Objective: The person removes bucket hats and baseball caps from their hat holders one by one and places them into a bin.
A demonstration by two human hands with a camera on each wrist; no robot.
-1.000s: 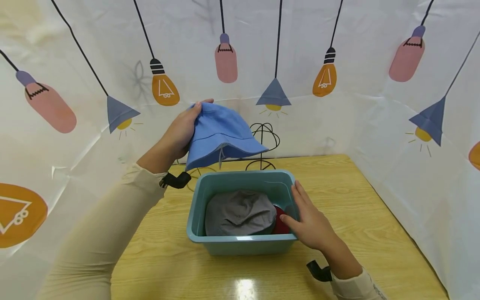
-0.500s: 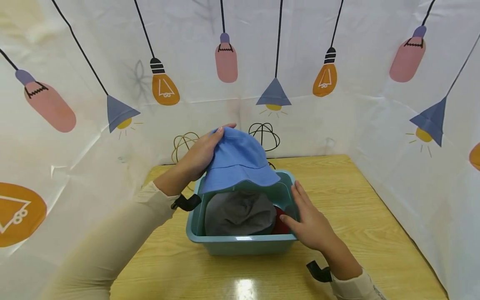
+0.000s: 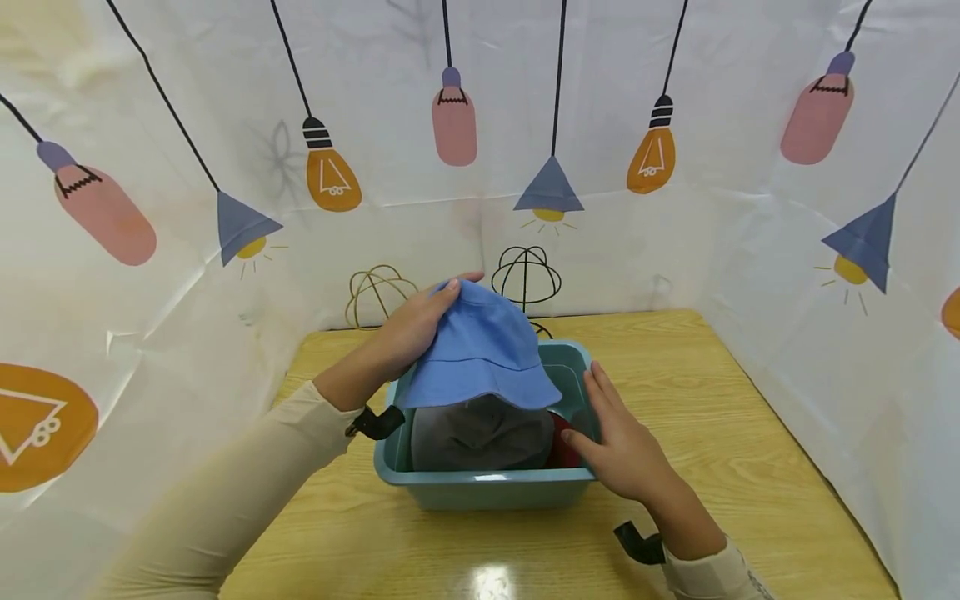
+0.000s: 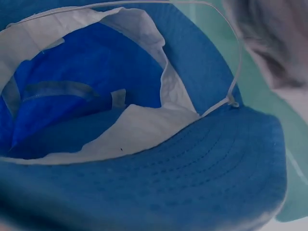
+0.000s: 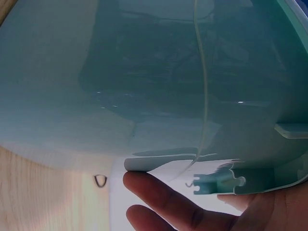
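Observation:
My left hand (image 3: 408, 337) holds a light blue bucket hat (image 3: 483, 354) by the side of its crown, thumb on top. The hat is tilted over the back of a teal plastic bin (image 3: 495, 493), its brim overlapping a grey cloth hat (image 3: 480, 437) inside. In the left wrist view the hat's blue lining, pale inner band and thin cord with a knot (image 4: 233, 102) show. My right hand (image 3: 630, 450) grips the bin's right rim, thumb over the inside and fingers along the outer wall. A dark red item (image 3: 562, 446) lies beside the grey hat, partly hidden.
The bin stands on a light wooden table (image 3: 720, 433). Behind it are a black wire stand (image 3: 526, 275) and a gold wire stand (image 3: 375, 292). A white sheet (image 3: 720, 242) printed with hanging lamps surrounds the table.
My left hand has brought the blue bucket hat down and to the right, from above and behind the bin to over it. The right hand stays on the rim.

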